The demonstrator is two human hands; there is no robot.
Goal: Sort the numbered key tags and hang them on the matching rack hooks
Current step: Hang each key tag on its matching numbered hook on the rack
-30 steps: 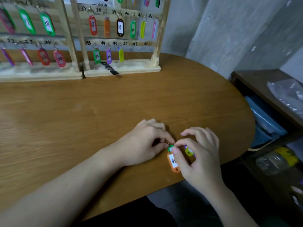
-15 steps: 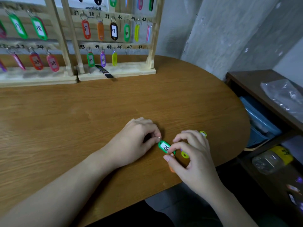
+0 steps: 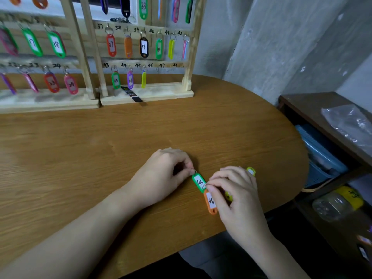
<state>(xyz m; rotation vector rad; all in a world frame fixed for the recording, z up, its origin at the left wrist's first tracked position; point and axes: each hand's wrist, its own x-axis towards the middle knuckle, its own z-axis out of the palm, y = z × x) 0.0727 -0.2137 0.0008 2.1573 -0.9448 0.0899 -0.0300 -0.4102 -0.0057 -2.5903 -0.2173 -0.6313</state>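
Here we are pinching the green tag [image 3: 198, 182] at both ends: left hand [image 3: 161, 176] fingers on its ring, right hand [image 3: 235, 196] fingers at its lower end, long axis slanting toward the rack [image 3: 189, 57].

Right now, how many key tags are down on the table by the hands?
4 visible: green tag pinched by left hand; orange tag under right hand; two yellow-green tags beside it. More may be hidden.

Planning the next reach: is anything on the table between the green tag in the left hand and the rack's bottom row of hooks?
Nothing visible: bare table lies between the green tag, pinched by the left hand, and the rack.
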